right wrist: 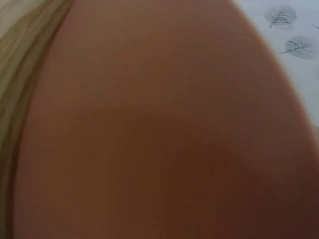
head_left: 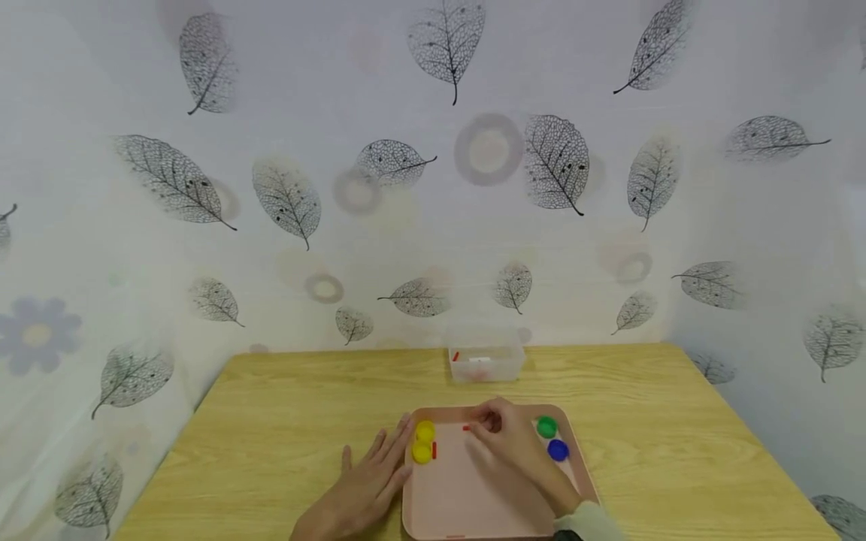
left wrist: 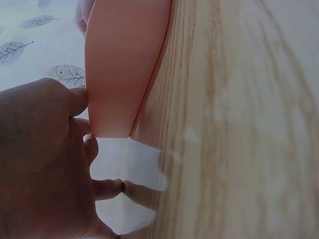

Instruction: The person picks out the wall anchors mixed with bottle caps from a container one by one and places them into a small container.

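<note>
A pink tray point(head_left: 473, 496) lies on the table. My right hand point(head_left: 507, 436), its fingers curled, reaches over the far part of the tray. At its thumb tip it pinches a small red stick point(head_left: 466, 428), which its fingers partly cover. Another red stick point(head_left: 434, 450) lies beside two yellow discs point(head_left: 422, 442) at the tray's left. My left hand point(head_left: 368, 481) rests on the table with fingers spread, touching the tray's left edge. From the left wrist, the hand point(left wrist: 45, 164) is seen against the tray's outer side point(left wrist: 124, 64).
Near the tray's right edge sit a green disc point(head_left: 546, 427) and a blue disc point(head_left: 558, 450). Behind the tray stands a clear plastic box point(head_left: 487, 368) with a red stick inside. The tray wall point(right wrist: 149, 74) fills most of the right wrist view. A leaf-patterned sheet point(head_left: 433, 225) surrounds the table.
</note>
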The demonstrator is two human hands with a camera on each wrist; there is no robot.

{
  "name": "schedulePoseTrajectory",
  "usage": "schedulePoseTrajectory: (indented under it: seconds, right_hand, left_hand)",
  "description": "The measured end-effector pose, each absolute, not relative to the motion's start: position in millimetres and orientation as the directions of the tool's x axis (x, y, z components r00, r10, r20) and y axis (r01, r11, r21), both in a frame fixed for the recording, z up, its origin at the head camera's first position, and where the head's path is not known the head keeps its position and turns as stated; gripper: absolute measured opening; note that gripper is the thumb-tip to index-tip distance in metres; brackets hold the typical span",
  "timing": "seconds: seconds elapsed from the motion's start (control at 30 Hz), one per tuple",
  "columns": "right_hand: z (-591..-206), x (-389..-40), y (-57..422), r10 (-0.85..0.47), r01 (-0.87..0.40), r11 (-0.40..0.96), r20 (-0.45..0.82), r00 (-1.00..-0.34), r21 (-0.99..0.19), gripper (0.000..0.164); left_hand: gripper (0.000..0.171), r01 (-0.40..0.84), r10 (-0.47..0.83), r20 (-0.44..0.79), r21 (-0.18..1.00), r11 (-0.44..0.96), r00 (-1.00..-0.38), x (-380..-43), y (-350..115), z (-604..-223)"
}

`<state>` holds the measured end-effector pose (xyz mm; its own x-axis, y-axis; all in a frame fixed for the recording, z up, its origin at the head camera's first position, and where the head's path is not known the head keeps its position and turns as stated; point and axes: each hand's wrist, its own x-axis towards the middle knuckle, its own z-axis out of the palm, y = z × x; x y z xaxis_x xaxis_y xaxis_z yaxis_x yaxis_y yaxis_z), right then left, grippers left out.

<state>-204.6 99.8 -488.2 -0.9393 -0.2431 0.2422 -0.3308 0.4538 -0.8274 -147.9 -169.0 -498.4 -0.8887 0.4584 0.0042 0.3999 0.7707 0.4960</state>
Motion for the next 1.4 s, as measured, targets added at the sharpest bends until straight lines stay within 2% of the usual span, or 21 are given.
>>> schedulePoseTrajectory:
  seconds: [0.17, 0.4, 0.63, 0.8, 1.07, 1.4]
  right_hand:
    - [-498.3, -211.2, 96.6, -0.312, -0.369, 0.494, 0.236, -0.92, -0.787, 0.011]
    - [-505.4, -215.8, 89.3, -0.341, -0.394, 0.591, 0.224, -0.913, -0.704, 0.01]
    - [-505.7, -217.4, 90.2, -0.39, -0.435, 0.588, 0.232, -0.891, -0.683, 0.008]
    - [-508.3, -220.6, 89.6, -0.376, -0.434, 0.594, 0.243, -0.894, -0.678, 0.005]
    - [-511.9, -215.5, 88.8, -0.36, -0.453, 0.632, 0.279, -0.89, -0.629, 0.016]
    - [-513.2, -207.1, 93.3, -0.342, -0.429, 0.66, 0.262, -0.902, -0.617, 0.017]
  left_hand:
    - [0.056, 0.393, 0.456, -0.007, 0.494, 0.775, -0.89, -149.5, -171.1, -498.4]
    - [0.057, 0.378, 0.433, -0.002, 0.483, 0.79, -0.902, -147.4, -175.2, -500.9]
    - [0.057, 0.367, 0.424, -0.007, 0.487, 0.792, -0.906, -147.1, -173.5, -499.1]
    - [0.057, 0.388, 0.43, 0.026, 0.484, 0.785, -0.903, -150.0, -172.4, -497.4]
    - [0.057, 0.393, 0.438, 0.021, 0.478, 0.785, -0.899, -150.1, -170.2, -499.6]
    - [0.057, 0.395, 0.451, 0.008, 0.496, 0.773, -0.893, -147.3, -166.5, -499.8]
